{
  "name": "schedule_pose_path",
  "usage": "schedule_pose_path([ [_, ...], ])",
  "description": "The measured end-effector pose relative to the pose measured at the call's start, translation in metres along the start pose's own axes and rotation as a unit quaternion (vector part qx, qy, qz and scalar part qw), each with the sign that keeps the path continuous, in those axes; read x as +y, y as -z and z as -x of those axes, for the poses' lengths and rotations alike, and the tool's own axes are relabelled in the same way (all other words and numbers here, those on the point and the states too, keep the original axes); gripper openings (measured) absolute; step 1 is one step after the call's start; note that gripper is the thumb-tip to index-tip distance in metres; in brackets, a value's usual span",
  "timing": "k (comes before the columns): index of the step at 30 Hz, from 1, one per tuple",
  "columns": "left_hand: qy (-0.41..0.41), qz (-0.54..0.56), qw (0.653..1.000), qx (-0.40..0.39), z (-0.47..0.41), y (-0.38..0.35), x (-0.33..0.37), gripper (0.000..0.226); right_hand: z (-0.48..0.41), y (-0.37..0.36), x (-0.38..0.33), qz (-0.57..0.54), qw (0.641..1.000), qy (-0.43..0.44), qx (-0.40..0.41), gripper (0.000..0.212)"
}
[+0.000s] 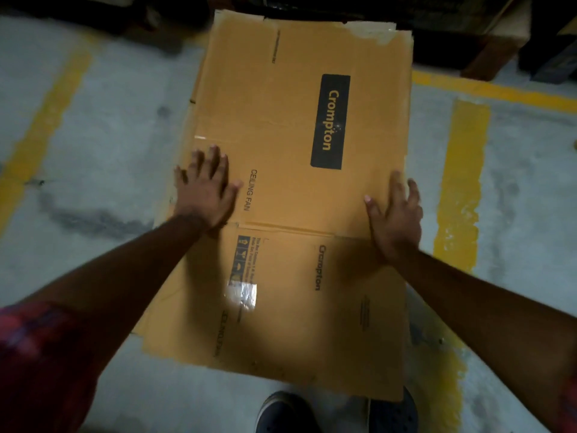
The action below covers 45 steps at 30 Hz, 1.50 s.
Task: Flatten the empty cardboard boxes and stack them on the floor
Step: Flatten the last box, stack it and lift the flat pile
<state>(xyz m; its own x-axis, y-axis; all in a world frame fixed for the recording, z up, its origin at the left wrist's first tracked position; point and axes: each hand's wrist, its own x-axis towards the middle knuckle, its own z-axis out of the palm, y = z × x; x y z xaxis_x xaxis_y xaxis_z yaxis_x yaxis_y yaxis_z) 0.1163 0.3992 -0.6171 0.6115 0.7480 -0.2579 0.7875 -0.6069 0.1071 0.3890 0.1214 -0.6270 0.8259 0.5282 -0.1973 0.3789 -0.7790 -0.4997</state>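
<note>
A flattened brown cardboard box (pixel 290 120) with a black "Crompton" label and "CEILING FAN" print lies flat on the grey concrete floor (pixel 103 145), its long side running away from me. My left hand (pixel 204 187) presses palm-down on its left side, fingers spread and straight. My right hand (pixel 395 214) rests flat near the right edge, fingers straight, just above the middle crease. A patch of clear tape (pixel 242 293) shines on the near panel. The far edge of the box has a torn, whitish strip.
Yellow painted lines (pixel 459 189) cross the floor on both sides of the box. Dark objects and a brown box (pixel 499 35) stand along the far edge. My two dark shoes (pixel 284 412) show at the bottom, partly under the box's near edge.
</note>
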Motion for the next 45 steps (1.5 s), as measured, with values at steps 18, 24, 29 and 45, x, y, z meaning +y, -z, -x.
schedule_pose_path([
  [18, 0.033, 0.020, 0.992, -0.123, 0.020, -0.138, 0.110, 0.099, -0.014, -0.097, 0.022, 0.292, 0.915, 0.186, -0.208, 0.104],
  [24, 0.040, 0.070, 0.987, -0.140, 0.029, -0.135, 0.145, 0.094, 0.000, -0.089, 0.019, 0.269, 0.934, 0.161, -0.170, 0.107],
  [29, 0.081, 0.095, 0.981, -0.150, 0.046, -0.139, 0.158, 0.090, 0.019, -0.082, 0.035, -0.031, 0.968, -0.192, -0.160, 0.163],
  [45, 0.074, 0.092, 0.989, -0.083, 0.138, -0.119, 0.130, 0.090, 0.104, -0.066, 0.050, -0.355, 0.765, -0.358, -0.401, 0.091],
])
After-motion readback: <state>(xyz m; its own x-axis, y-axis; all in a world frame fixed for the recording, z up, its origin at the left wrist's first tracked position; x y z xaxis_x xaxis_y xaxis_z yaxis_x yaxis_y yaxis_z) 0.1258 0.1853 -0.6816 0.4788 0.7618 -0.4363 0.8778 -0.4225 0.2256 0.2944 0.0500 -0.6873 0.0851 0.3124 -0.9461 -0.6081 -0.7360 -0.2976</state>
